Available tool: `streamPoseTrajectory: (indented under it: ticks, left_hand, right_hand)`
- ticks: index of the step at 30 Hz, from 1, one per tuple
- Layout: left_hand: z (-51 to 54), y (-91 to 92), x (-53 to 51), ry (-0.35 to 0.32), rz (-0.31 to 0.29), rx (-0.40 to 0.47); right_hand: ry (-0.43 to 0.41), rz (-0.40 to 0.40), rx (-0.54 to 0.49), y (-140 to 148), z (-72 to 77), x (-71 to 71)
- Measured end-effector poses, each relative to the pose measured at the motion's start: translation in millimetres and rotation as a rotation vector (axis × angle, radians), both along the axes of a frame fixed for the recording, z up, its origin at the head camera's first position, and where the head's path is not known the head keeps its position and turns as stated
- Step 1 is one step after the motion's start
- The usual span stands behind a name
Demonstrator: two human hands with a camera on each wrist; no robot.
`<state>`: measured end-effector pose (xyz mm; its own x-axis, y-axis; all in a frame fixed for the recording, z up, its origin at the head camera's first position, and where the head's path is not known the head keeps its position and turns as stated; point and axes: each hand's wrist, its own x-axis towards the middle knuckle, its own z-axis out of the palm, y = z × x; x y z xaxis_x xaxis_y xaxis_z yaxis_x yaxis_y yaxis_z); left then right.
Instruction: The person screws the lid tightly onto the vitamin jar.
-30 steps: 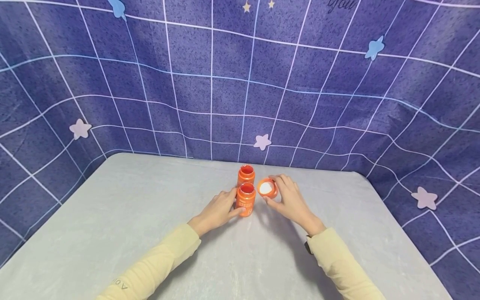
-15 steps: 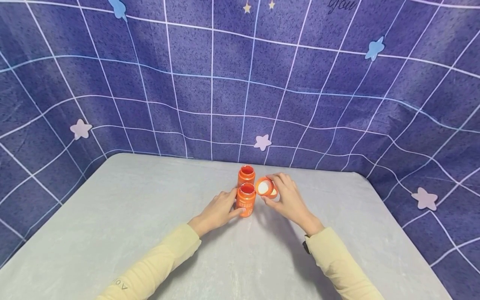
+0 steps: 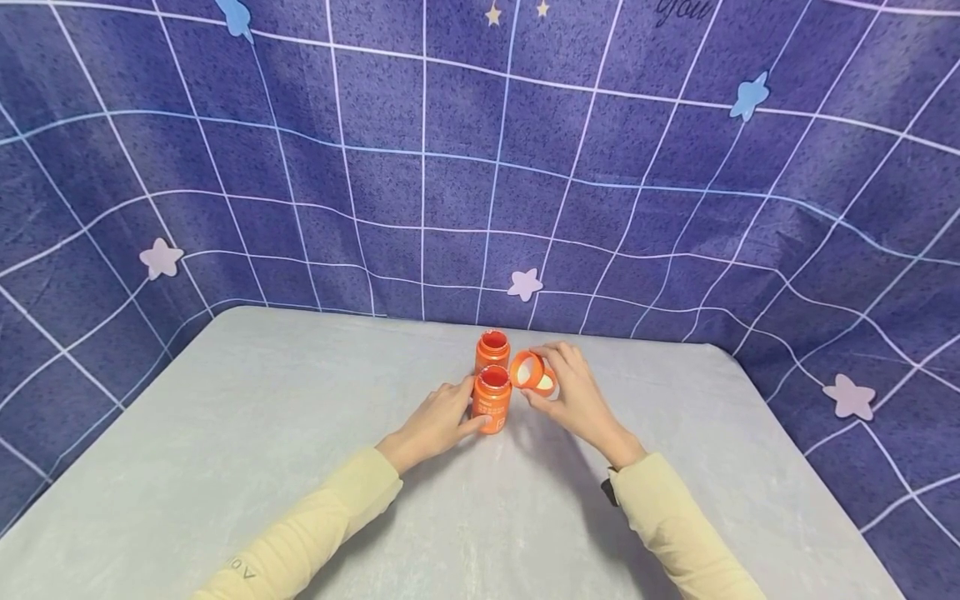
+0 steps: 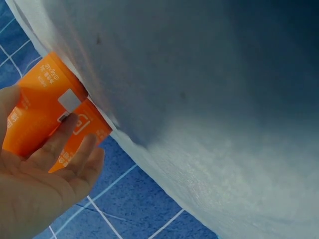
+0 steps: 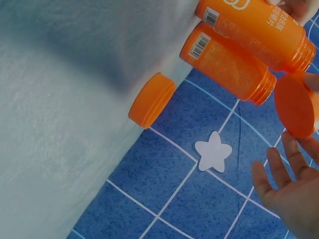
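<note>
The front orange jar stands on the gray table — your left hand holds it between fingers and thumb. Your right hand pinches a tipped lid beside the jar's top. Another lid sits nearby — a second jar stands just behind.

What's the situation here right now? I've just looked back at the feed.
A person is working with two orange bottles, both uncapped and upright. The left hand grips the front bottle on the table, with the rear bottle just behind it. The right hand holds a cap tilted beside the bottle mouths, on neither one. A second cap lies on the table, below the raised one.
</note>
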<state>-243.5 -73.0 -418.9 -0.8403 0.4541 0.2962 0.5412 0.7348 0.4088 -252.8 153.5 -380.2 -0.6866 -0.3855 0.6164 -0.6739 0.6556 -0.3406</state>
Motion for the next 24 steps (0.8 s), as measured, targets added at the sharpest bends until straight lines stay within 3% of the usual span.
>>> streamPoseTrajectory:
  ticks: [13,24]
  left_hand:
    - [0.5,0.8,-0.1,-0.007,0.007,-0.004]
    - [0.7,0.6,0.2,-0.013,0.002,0.006]
  right_hand:
    - [-0.056,0.058,-0.044,-1.9,1.5,-2.0]
    - [-0.118,0.054,-0.115,-5.1,3.0,-4.8]
